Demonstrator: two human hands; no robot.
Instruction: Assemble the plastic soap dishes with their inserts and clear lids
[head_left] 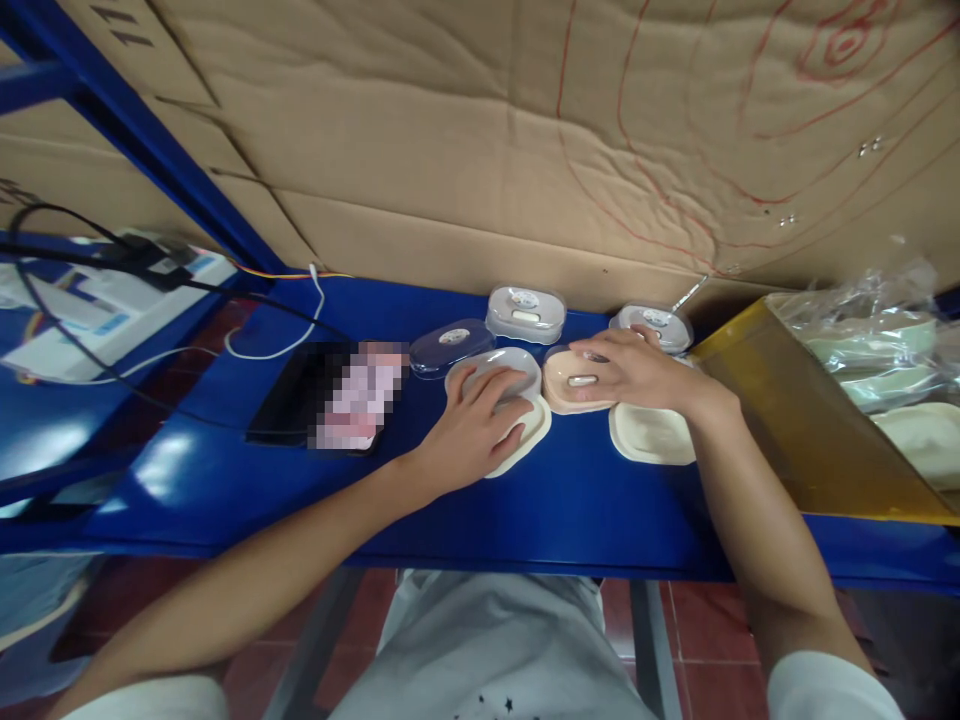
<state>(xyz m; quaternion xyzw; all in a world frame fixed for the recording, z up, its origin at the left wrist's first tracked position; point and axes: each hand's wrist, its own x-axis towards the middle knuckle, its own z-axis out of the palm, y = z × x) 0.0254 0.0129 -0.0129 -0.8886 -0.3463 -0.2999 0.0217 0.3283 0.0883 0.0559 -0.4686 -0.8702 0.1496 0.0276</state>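
Observation:
My left hand (472,430) rests with fingers spread on a grey rounded container (517,368), over a cream tray (529,437). Beside it, my right hand (626,368) lies with its fingers spread over a peach-coloured container (566,385) that has a clear lid. Neither hand visibly grips anything. A second cream tray (652,436) sits below my right hand. Lidded containers stand behind the hands, one grey (527,318) and one at the right (664,330). A loose clear lid (442,350) lies to the left of them.
A phone (360,400) in a dark case and a white cable (262,355) lie at the left on the blue table (450,530). At the right stands a yellow-edged box (787,430) with plastic-wrapped pieces (877,350). A cardboard wall (420,150) rises behind.

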